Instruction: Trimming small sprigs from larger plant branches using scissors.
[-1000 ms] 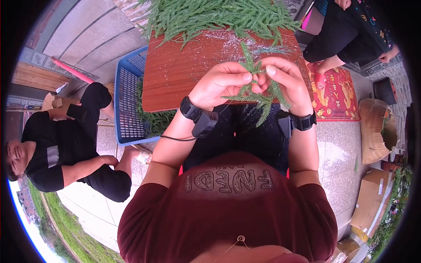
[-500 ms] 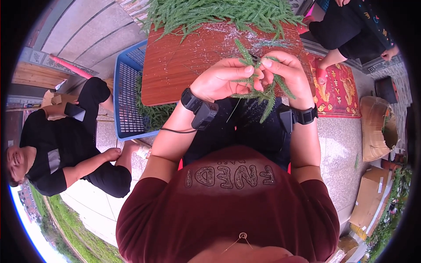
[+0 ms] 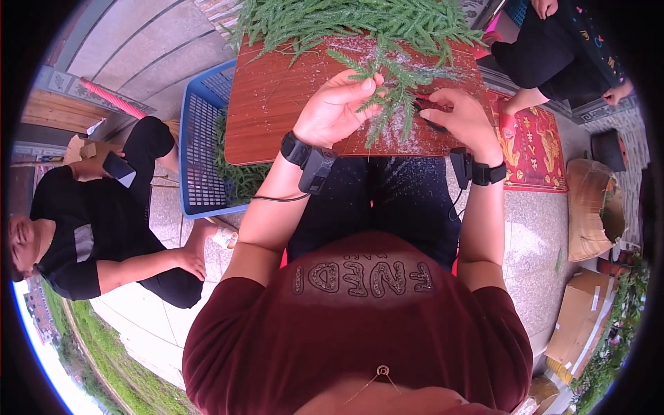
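My left hand [image 3: 339, 104] pinches a green artificial pine sprig [image 3: 393, 86] between thumb and fingers, its needled branches spreading over the table's near part. To its right, the fingers of my right hand [image 3: 462, 119] are curled round a small black-handled tool [image 3: 433, 126]; most of it is hidden, so its kind is unclear. Under both hands is the reddish-brown wooden table [image 3: 259, 114], strewn with white flecks. A thick pile of similar green sprigs [image 3: 346, 24] covers its far side.
A blue plastic basket [image 3: 188, 138] holding more greenery stands left of the table. One person in black [image 3: 97, 242] sits at the left; another [image 3: 546, 55] is at the far right. A red patterned mat [image 3: 536, 149] and cardboard boxes [image 3: 584, 311] lie to the right.
My hands have moved apart. The left has lifted the sprig away from my lap over the table; the right has let go of the sprig and closed on the black-handled tool.
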`<act>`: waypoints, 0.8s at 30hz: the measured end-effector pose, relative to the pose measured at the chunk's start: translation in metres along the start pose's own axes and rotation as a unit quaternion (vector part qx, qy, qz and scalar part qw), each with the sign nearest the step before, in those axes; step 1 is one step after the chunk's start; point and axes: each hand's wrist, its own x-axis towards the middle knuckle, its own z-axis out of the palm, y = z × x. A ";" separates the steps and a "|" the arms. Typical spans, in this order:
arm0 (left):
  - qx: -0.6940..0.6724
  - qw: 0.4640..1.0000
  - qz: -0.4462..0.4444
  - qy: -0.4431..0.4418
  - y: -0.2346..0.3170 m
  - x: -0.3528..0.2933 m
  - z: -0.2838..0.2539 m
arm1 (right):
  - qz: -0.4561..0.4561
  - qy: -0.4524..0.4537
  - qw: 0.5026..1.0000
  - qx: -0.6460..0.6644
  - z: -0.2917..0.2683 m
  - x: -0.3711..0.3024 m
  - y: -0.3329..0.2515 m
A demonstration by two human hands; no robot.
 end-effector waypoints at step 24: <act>-0.005 0.995 0.079 0.053 0.002 0.003 0.006 | 0.041 -0.008 0.671 0.740 -0.011 0.005 -0.001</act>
